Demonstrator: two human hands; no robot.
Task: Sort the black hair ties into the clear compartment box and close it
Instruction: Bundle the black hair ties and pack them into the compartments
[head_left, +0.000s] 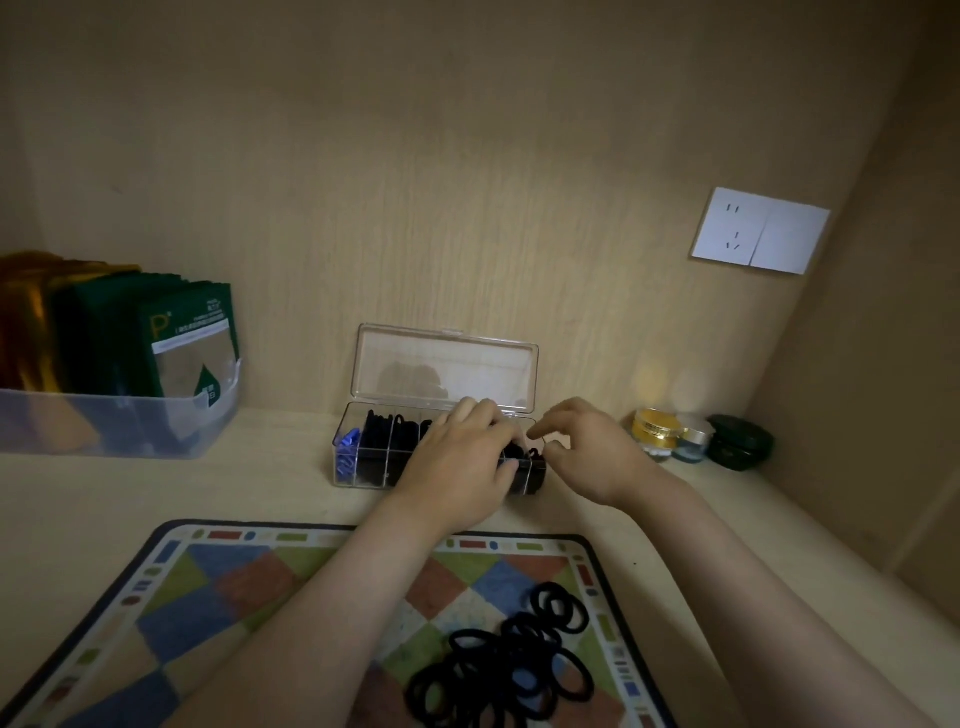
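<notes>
The clear compartment box (363, 470) stands open against the back wall, its lid (444, 364) upright. Black hair ties (387, 439) fill its middle compartments, and blue items (345, 452) sit in the left one. My left hand (462, 457) lies over the right half of the box, fingers curled down onto black ties in the right compartments. My right hand (587, 452) hovers at the box's right end with loosely bent fingers, and whether it holds a tie I cannot tell. A pile of several loose black hair ties (514, 660) lies on the patterned mat (208, 587) near me.
A translucent bin (119, 421) of green and gold packets stands at the left. Small jars (657, 431) and a dark green case (740, 441) sit in the right corner. A white wall socket (761, 231) is on the back panel.
</notes>
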